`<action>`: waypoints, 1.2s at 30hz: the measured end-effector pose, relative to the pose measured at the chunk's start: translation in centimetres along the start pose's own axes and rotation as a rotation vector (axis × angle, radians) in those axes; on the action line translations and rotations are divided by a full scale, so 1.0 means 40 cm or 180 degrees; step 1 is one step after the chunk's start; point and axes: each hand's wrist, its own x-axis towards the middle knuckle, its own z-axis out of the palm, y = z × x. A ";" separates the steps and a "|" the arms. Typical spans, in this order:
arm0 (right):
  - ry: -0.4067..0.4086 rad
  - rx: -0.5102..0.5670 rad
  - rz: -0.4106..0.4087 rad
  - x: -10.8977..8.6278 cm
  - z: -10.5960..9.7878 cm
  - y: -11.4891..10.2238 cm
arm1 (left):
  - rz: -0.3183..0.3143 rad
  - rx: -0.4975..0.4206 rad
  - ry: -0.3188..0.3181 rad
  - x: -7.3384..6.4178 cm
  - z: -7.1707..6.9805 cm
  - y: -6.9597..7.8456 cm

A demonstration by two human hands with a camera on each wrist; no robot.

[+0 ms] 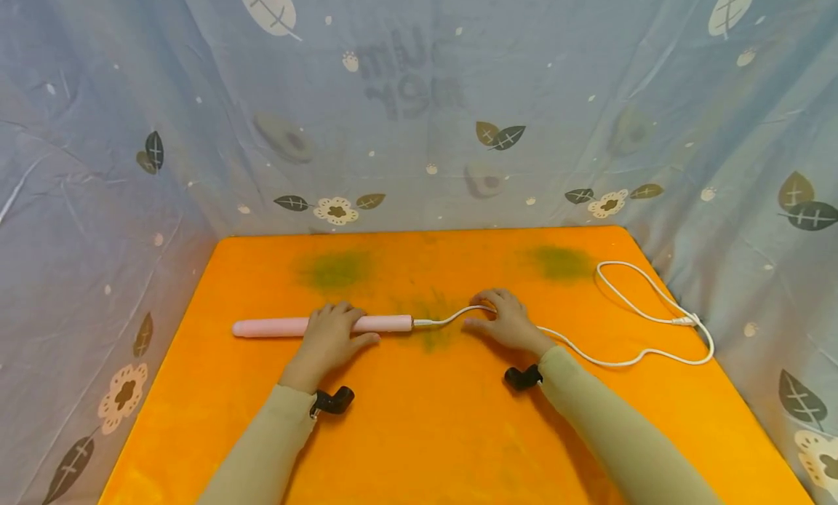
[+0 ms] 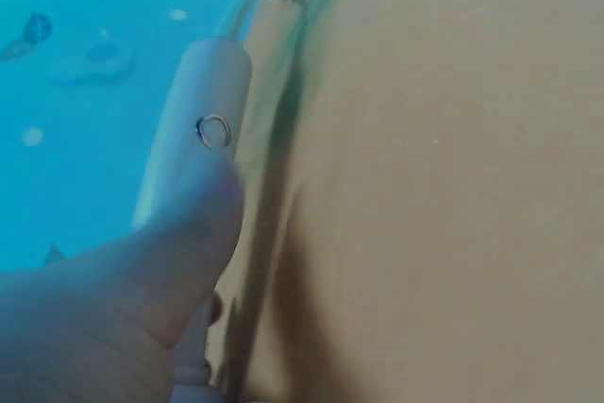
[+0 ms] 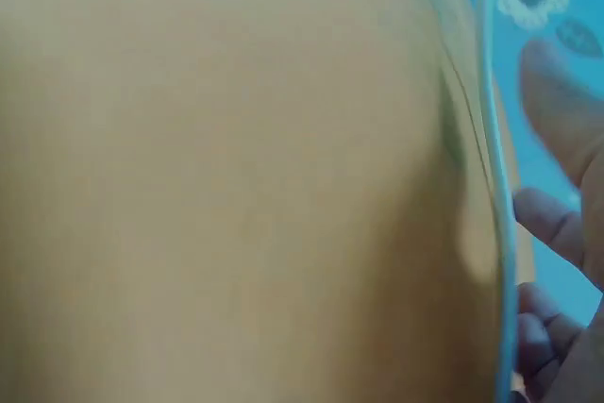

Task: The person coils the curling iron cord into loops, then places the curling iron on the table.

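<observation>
My left hand (image 1: 330, 334) curls over the pink wand (image 1: 268, 327), thumb alongside it near the ring-shaped button (image 2: 215, 131). The wand lies left of the middle of the orange table (image 1: 425, 432), its long axis nearly parallel to the far edge; the rounded end points toward the left edge, the cable end toward the right. My right hand (image 1: 507, 323) is loosely spread, thumb apart from the fingers, at the white cable (image 1: 644, 354). Beyond it, the cable loops near the right edge.
</observation>
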 end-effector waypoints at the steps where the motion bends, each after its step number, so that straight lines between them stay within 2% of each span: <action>1: 0.0000 0.0027 0.0032 0.002 0.002 0.004 | 0.0001 0.0016 0.0042 0.000 0.005 -0.002; 6: 0.0036 -0.0025 0.0154 0.013 0.010 0.016 | 0.0028 0.0106 0.0255 -0.001 0.034 -0.013; 9: 0.0057 -0.0069 0.0193 0.024 0.018 0.020 | 0.0003 0.0114 0.0312 -0.003 0.039 -0.018; 19: 0.0186 -0.0066 0.0345 0.053 0.039 0.020 | -0.0079 0.0096 0.0232 0.008 0.025 -0.023; 29: 0.0172 -0.0113 0.0499 0.028 0.031 0.005 | -0.0022 0.0055 0.0181 0.004 0.038 -0.019; 36: 0.0275 -0.0146 0.0529 0.029 0.033 -0.001 | 0.0041 -0.0007 0.0129 0.004 0.024 -0.014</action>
